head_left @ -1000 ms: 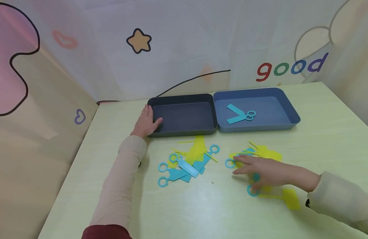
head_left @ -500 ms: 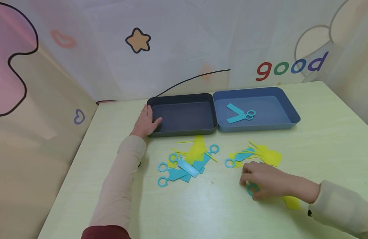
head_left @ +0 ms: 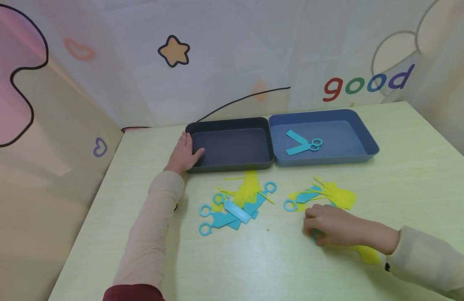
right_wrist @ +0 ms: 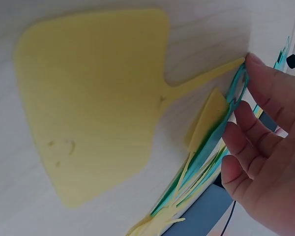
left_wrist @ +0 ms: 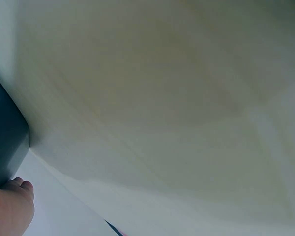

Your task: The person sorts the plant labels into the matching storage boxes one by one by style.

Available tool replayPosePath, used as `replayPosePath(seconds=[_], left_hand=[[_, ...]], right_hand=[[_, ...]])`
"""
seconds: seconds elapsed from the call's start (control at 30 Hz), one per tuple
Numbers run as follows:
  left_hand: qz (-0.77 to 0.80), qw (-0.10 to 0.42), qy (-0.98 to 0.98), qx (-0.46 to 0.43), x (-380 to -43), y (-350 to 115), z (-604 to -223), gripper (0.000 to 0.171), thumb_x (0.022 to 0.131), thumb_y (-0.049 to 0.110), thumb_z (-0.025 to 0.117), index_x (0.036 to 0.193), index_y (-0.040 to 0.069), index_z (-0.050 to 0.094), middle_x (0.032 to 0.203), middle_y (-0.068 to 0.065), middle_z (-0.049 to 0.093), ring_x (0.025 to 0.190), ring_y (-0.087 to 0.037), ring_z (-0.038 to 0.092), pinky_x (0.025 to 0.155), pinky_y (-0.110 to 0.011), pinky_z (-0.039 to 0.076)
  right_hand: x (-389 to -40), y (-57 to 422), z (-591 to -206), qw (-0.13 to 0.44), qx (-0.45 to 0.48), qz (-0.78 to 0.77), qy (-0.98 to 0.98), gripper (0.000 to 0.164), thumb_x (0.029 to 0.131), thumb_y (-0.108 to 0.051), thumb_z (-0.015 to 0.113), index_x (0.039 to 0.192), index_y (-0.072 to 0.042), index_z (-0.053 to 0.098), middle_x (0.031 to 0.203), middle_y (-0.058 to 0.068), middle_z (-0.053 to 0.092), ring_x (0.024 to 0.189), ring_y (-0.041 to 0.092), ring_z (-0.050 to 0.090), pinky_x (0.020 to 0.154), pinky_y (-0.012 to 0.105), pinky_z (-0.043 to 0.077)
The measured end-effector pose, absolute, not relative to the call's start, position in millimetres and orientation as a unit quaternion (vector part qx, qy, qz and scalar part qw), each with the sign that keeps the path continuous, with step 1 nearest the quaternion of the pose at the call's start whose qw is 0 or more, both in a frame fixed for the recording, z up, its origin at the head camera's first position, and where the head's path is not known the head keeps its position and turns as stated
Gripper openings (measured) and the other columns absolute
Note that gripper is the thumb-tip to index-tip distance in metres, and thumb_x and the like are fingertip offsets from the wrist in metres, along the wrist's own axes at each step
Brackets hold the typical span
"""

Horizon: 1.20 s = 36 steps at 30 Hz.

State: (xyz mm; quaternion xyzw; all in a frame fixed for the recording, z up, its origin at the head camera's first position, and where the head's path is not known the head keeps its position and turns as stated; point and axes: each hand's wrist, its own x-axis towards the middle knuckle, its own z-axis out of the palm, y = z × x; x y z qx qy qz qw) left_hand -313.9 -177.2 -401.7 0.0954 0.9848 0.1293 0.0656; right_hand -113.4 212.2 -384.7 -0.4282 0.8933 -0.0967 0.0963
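Note:
My left hand [head_left: 182, 154] rests at the left end of the dark tray [head_left: 232, 168], fingers straight along the outer wall and thumb over the inner side. In the left wrist view, part of that hand [left_wrist: 12, 209] shows against the tray's outside. My right hand [head_left: 331, 225] pinches a teal ring-ended tag [right_wrist: 240, 81] by its ring, between thumb and fingertips. The ring stands tilted up off the table. Close by lies a yellow paddle-shaped tag [right_wrist: 96, 98], its thin stem reaching toward the thumb. The hand hides most of the teal tag in the head view.
A blue tray [head_left: 341, 144] adjoins the dark one and has two teal tags [head_left: 297, 149] in it. In front lies a pile of teal and yellow tags [head_left: 235, 211]. Farther right, more yellow tags [head_left: 339, 196] and a teal tag [head_left: 306, 196] overlap.
My right hand has drawn back toward me from the right pile, its fingers curling in, and now pinches the teal tag's ring, tilting it up. My left hand stays put.

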Motion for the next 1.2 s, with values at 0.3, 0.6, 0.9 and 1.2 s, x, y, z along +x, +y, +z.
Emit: replayPosePath(seconds=[0.3,0.6,0.9,1.2], left_hand=[[0.126,0.067,0.985,0.099,-314.0,-177.9,-402.5,0.08,0.092,0.048,0.029,0.138,-0.008,-0.006,0.146,-0.023,-0.01,0.136,-0.034,-0.001,0.111,-0.042,0.008],[0.128,0.065,0.985,0.097,-314.1,-177.3,-402.4,0.08,0.092,0.048,0.03,0.139,-0.007,-0.005,0.146,-0.022,-0.009,0.136,-0.034,-0.001,0.111,-0.041,0.008],[0.126,0.069,0.985,0.096,-313.0,-175.5,-399.9,0.079,0.092,0.047,0.03,0.138,-0.008,-0.004,0.146,-0.022,-0.009,0.136,-0.033,-0.002,0.111,-0.041,0.008],[0.129,0.074,0.985,0.091,-315.6,-177.2,-402.4,0.08,0.092,0.047,0.03,0.138,-0.007,-0.005,0.146,-0.022,-0.011,0.136,-0.034,-0.003,0.111,-0.042,0.007]], right_hand=[[-116.1,209.7,-384.2,0.12,-0.421,-0.102,0.893,0.023,0.068,-0.009,0.07,0.071,-0.024,0.052,0.069,-0.013,0.04,0.069,0.005,0.033,0.059,0.017,0.03],[-117.0,210.6,-385.8,0.149,-0.404,-0.12,0.894,0.024,0.069,-0.009,0.07,0.071,-0.024,0.051,0.07,-0.013,0.039,0.071,0.004,0.034,0.059,0.016,0.032],[-118.6,211.2,-387.0,0.164,-0.408,-0.136,0.888,0.025,0.07,-0.007,0.069,0.071,-0.024,0.051,0.07,-0.011,0.038,0.071,0.004,0.034,0.061,0.017,0.033],[-119.7,209.0,-384.0,0.195,-0.395,-0.152,0.885,0.024,0.071,-0.005,0.068,0.072,-0.023,0.052,0.071,-0.01,0.039,0.071,0.004,0.036,0.062,0.016,0.035]])
